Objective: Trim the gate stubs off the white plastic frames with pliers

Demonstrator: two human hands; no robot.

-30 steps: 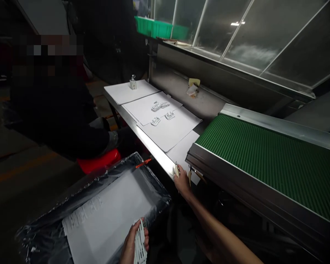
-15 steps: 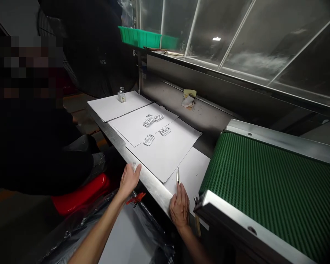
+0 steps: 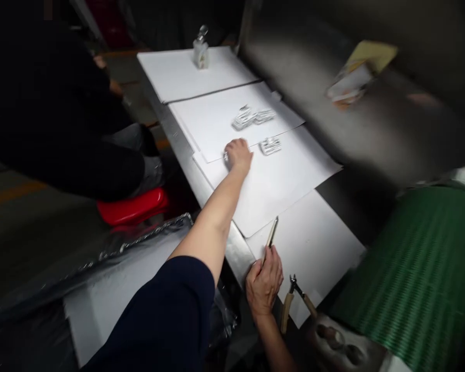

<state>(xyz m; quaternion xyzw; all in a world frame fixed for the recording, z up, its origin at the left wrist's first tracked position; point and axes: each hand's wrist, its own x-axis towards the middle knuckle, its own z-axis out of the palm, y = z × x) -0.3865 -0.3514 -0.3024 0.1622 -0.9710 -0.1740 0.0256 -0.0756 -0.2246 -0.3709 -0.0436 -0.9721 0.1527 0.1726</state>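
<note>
My left hand [image 3: 238, 155] is stretched over the white paper sheet [image 3: 279, 181], its fingers curled around a small white slotted part [image 3: 226, 157], mostly hidden. Another white slotted part [image 3: 270, 146] lies just right of that hand. Behind it, several similar parts [image 3: 243, 119] are piled on the sheet beyond. My right hand [image 3: 264, 284] rests at the bench's front edge, closed around a slim utility knife [image 3: 272, 232] that points away from me.
Cutting pliers [image 3: 294, 294] lie right of my right hand, near a green ribbed conveyor belt [image 3: 403, 268]. A small glass bottle [image 3: 201, 51] stands on the far sheet. A person in dark clothes sits at left on a red stool [image 3: 134, 206]. A plastic-lined container [image 3: 139, 258] is below the bench.
My left hand has moved forward from the bench edge onto the sheet, over a white part lying there. My right hand still holds the knife. The view has tilted down.
</note>
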